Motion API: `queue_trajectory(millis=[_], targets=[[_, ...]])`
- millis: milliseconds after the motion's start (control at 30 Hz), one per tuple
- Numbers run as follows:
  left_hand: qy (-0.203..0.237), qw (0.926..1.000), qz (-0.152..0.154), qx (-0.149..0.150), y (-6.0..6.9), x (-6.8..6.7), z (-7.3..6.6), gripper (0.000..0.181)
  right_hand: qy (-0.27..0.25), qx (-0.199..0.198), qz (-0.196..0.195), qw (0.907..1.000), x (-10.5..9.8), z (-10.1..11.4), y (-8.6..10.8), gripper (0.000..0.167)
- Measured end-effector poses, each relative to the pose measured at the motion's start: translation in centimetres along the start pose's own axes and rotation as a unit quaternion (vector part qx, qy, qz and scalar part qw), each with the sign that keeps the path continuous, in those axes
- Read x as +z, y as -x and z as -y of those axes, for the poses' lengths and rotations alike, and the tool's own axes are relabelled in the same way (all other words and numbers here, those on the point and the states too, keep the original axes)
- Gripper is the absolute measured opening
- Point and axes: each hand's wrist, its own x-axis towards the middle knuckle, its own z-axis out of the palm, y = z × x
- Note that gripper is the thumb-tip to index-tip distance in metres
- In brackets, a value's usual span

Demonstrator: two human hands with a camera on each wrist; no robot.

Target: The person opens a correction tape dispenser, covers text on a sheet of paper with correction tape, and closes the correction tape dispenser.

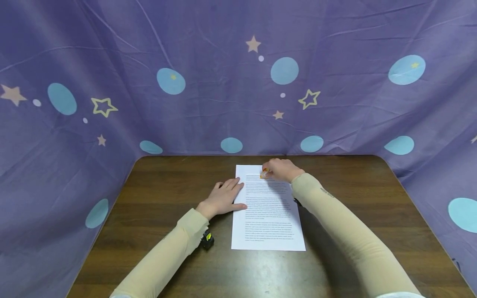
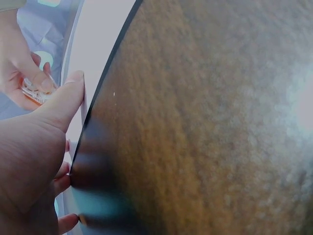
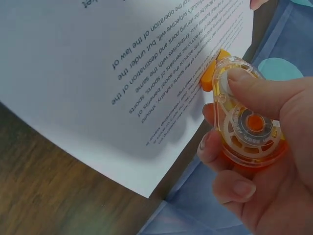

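Observation:
A printed sheet of paper [image 1: 270,207] lies on the wooden table, covered in lines of black text. My right hand [image 1: 284,169] grips a correction tape dispenser [image 3: 249,117] over the sheet's top lines. In the right wrist view the dispenser has a clear body, an orange hub and an orange tip at the text; the thumb lies along its top and fingers curl beneath. My left hand [image 1: 222,198] rests across the sheet's left edge, fingers spread and thumb straight. The left wrist view shows that thumb [image 2: 66,100] on the paper's margin, with the other hand and dispenser [image 2: 36,90] beyond.
The brown wooden table [image 1: 167,186] stretches out on both sides of the sheet. Behind it and along the sides hangs a purple curtain [image 1: 208,111] with stars and blue dots. A dark wrist camera [image 1: 207,240] sits under the left wrist.

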Motion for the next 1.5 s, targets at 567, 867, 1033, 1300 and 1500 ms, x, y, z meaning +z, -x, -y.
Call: queue_trajectory(millis=[567,867,1033,1300,1500], targets=[[-0.004,1.0,-0.005,-0.004,0.1,-0.3,-0.2,0.09,-0.012,0.009,-0.018,0.9997,0.0,-1.3,1.5,0.014],[0.005,1.0,-0.006,0.003,0.0,0.1,0.1,0.091,-0.008,0.018,-0.018,0.9997,-0.1,-2.1,2.2,0.013],[0.0,1.0,-0.004,0.003,-0.1,0.2,0.2,0.092,-0.002,0.017,-0.023,0.9996,0.1,-2.8,2.6,0.013],[0.005,0.9999,-0.01,0.004,0.0,0.2,0.1,0.091,-0.011,0.029,-0.016,0.9994,-0.3,-3.2,3.6,0.015],[0.007,0.9999,-0.014,0.007,0.0,0.2,0.1,0.09,-0.015,0.036,-0.014,0.9991,-0.3,-3.9,4.2,0.015]])
